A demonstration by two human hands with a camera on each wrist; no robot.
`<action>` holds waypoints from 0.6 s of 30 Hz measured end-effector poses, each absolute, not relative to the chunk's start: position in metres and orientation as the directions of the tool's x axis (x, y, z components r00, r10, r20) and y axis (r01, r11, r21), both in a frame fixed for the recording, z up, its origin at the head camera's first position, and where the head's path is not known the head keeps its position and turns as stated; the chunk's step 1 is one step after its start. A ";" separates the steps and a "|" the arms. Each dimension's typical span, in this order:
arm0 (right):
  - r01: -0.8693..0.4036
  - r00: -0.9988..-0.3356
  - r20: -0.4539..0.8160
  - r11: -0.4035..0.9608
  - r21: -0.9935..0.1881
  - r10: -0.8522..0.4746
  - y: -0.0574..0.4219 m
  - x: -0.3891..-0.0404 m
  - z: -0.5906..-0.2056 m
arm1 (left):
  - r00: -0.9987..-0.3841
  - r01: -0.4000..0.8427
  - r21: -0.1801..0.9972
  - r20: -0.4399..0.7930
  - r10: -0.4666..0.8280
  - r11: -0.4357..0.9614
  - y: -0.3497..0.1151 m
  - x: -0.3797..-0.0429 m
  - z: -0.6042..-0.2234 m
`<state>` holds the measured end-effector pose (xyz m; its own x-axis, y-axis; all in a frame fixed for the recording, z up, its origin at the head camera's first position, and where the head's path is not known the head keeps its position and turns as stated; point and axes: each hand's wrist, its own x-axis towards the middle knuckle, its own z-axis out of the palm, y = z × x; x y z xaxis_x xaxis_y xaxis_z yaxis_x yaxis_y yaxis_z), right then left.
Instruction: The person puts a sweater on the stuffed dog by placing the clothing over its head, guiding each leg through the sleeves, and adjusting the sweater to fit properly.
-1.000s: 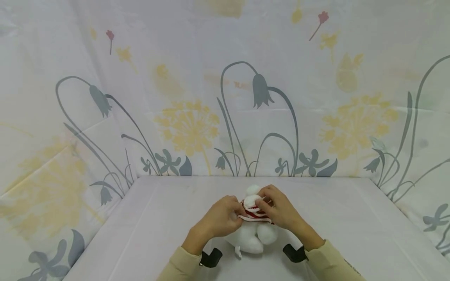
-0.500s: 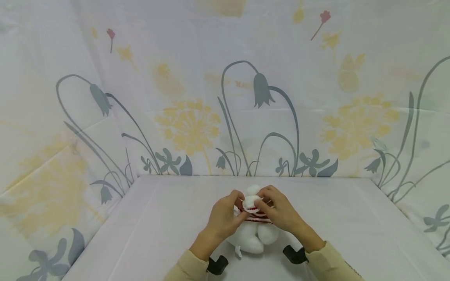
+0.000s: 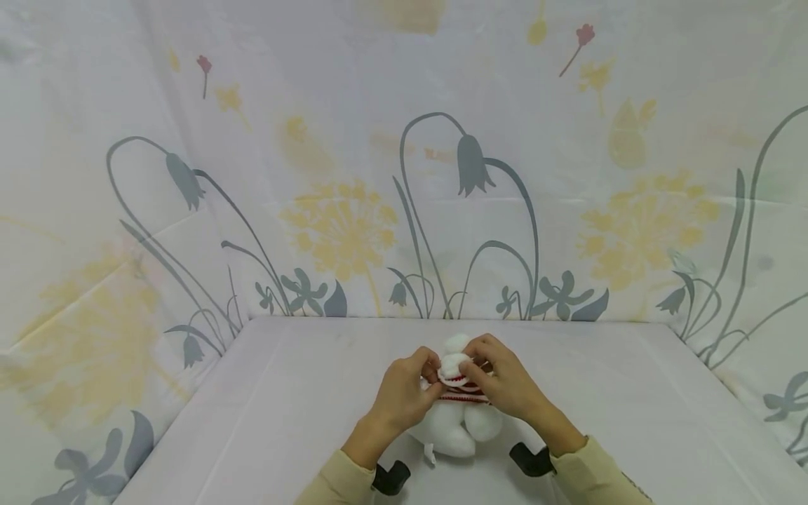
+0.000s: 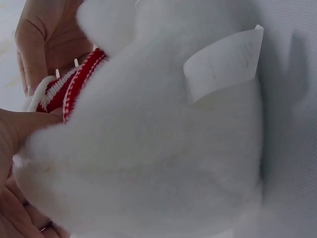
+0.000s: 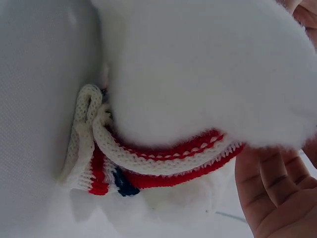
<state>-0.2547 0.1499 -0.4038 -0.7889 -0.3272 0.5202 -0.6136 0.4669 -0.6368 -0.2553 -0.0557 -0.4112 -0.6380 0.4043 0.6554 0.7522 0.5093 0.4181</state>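
A white plush toy [image 3: 445,428] lies on the table with a red and white knitted sweater [image 3: 463,398] around it. In the head view my left hand [image 3: 404,393] curls at the toy's left side, thumb at the sweater's edge. The left wrist view shows that thumb [image 4: 29,121] on the red knit, and fingers [image 4: 20,208] bent below a furry bulge. My right hand [image 3: 508,382] pinches the knit at the opposite side, thumb beside a white rounded part. In the right wrist view its fingers [image 5: 272,173] meet the rolled sweater edge [image 5: 163,163]; their tips are partly hidden.
A white fabric label [image 4: 223,62] sticks out from the toy's side. The white table [image 3: 303,393] ends at a flower-printed curtain [image 3: 341,231]. Black wrist mounts [image 3: 391,478] hang under both forearms, near the toy.
My left hand has shifted right and slightly up from the sweater's lower edge, its index finger now arched higher. The sweater's lower edge shows red instead of white. My right hand stays nearly still.
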 end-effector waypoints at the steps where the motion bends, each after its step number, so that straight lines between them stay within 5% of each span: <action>1: -0.618 -0.785 0.526 0.464 -0.634 -0.327 0.150 -0.255 -0.404 | -0.646 0.746 0.419 0.646 0.408 0.518 -0.056 -0.256 -0.411; 18: -0.621 -0.782 0.536 0.339 -0.707 -0.317 0.134 -0.240 -0.389 | -0.769 0.623 0.423 0.482 0.419 0.658 -0.063 -0.253 -0.403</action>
<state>-0.2396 0.1344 -0.3887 -0.7824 -0.3166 0.5363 -0.6213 0.3387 -0.7066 -0.2532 -0.0627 -0.4035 -0.7693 0.4193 0.4820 0.6235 0.6575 0.4230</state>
